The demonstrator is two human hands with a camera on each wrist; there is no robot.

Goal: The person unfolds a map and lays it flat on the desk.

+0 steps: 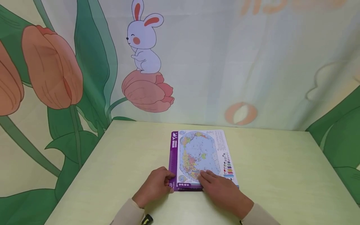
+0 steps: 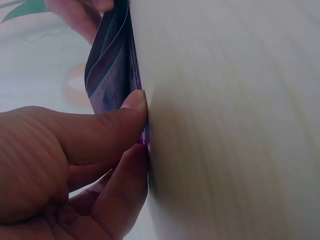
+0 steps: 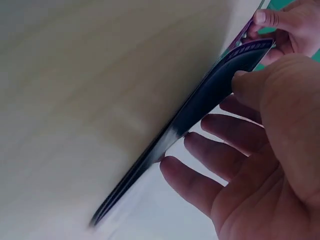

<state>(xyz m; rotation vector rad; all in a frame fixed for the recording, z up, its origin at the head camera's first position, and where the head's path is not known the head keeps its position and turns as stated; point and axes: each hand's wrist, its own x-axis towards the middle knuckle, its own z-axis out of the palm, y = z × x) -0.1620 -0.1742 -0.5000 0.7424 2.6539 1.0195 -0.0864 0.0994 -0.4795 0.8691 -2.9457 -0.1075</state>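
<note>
A flat map board [image 1: 199,156] with a purple left border lies on the pale green table [image 1: 281,162], near its middle. My left hand [image 1: 168,182] pinches the board's near left corner. In the left wrist view the thumb [image 2: 130,107] lies on the purple edge [image 2: 107,65] and the curled fingers sit beside it. My right hand [image 1: 209,178] rests flat on the near part of the map. Its straight, spread fingers [image 3: 220,155] lie along the board [image 3: 210,100]. The left hand [image 3: 272,30] shows at the far corner in the right wrist view.
A cloth backdrop printed with a rabbit [image 1: 143,47] and tulips hangs right behind the table's far edge. Bare tabletop [image 1: 118,156] lies on both sides of the board. A small black and yellow device [image 1: 147,219] sits at my left wrist.
</note>
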